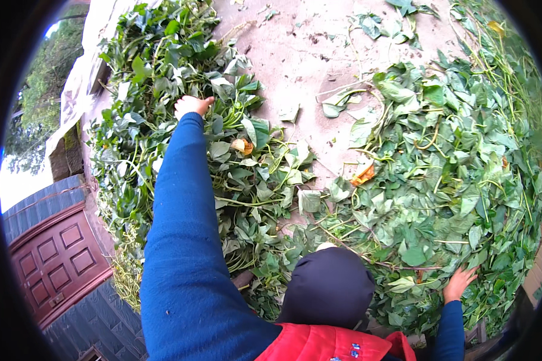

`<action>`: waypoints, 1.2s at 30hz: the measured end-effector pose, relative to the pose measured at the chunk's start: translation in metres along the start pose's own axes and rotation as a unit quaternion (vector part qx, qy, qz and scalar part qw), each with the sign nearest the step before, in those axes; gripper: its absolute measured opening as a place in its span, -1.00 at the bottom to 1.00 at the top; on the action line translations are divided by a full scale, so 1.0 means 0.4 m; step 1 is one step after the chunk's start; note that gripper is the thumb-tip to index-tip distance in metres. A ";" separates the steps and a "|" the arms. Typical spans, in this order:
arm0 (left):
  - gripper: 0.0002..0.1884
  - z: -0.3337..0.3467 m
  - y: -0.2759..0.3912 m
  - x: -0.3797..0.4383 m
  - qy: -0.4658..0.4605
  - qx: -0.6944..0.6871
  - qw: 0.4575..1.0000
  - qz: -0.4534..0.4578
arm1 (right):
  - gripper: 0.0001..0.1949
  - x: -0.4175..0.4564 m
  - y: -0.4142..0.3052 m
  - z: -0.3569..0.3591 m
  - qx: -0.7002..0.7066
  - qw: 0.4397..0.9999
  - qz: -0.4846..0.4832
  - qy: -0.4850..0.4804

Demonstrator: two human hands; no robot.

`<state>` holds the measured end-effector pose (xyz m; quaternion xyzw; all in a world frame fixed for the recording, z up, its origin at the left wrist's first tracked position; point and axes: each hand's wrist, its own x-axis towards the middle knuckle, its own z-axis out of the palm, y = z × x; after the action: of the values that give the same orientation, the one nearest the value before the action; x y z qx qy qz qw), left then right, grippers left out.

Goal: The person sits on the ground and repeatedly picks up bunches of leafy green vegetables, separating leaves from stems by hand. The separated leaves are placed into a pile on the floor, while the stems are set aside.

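My left hand (193,106) reaches far forward on a blue-sleeved arm into a thick heap of leafy green vines (162,67). Its thumb points out to the right, while the leaves around it hide most of the fingertips, so I cannot tell if it grips any stems. At the lower right my right hand (460,282) lies against a second heap of leafy vines (433,180), fingers apart and nothing visible in its grasp. Cut stems and pale leaf undersides show in both heaps, which meet before my body.
A strip of concrete floor (293,58) runs between the heaps, littered with loose leaves. Orange withered leaves (363,173) lie at its edge. My dark-clothed knee (327,289) and red vest (334,343) fill the bottom. Off left are a brown panelled door (58,266) and grey tiled wall.
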<state>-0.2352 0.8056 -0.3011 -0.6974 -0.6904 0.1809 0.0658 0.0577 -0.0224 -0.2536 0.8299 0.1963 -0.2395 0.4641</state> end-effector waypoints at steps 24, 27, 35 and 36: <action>-0.71 0.122 -0.100 0.140 -0.166 -0.098 0.951 0.240 | -0.56 0.004 0.010 0.017 0.087 0.994 -0.030 0.056; -0.63 0.111 -0.121 0.006 -0.224 -0.067 0.909 0.345 | -0.57 0.002 0.010 0.020 0.092 0.991 -0.035 0.096; -0.55 0.289 -0.047 0.110 0.086 0.041 0.972 0.213 | -0.68 0.013 0.006 0.029 0.070 0.995 -0.005 0.073; -0.53 0.327 -0.040 0.146 0.141 0.187 0.958 0.166 | -0.70 0.011 0.006 0.028 0.092 0.991 -0.011 0.101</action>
<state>-0.2963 0.8433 -0.4262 -0.7955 -0.5029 0.2152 0.2606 0.0602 -0.0329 -0.2596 0.8867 0.2284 -0.1769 0.3609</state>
